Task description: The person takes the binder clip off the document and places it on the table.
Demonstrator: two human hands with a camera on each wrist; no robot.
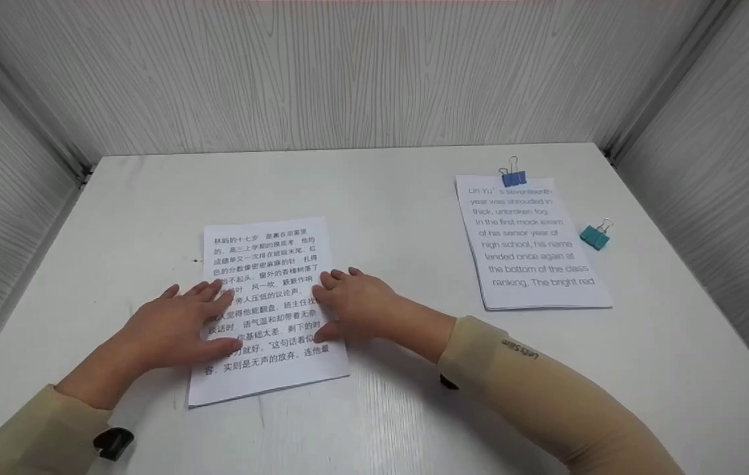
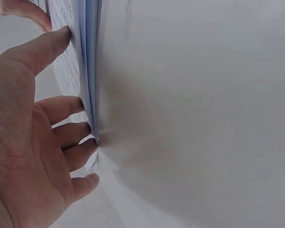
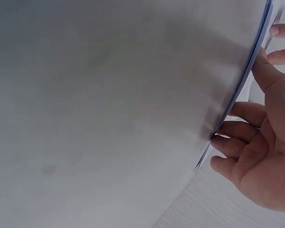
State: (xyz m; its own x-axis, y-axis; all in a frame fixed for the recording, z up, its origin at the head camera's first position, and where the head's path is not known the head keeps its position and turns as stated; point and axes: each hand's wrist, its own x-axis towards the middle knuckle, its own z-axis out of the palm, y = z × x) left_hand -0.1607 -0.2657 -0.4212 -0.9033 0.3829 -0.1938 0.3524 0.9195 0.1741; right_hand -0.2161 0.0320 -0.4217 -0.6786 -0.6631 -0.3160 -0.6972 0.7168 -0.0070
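A stack of paper sheets printed with Chinese text lies on the table, left of centre in the head view. My left hand rests at its left edge, the thumb over the top sheet and the fingertips against the side. From the right, my right hand touches the opposite edge the same way. In the left wrist view, the left fingers meet the edge of the stacked sheets. The right wrist view has the right fingers along the other edge.
To the right lies a stack of English-printed sheets with a blue binder clip on its top edge. Beside it is a teal binder clip. Grey wood-grain panels surround the white table at the back and sides.
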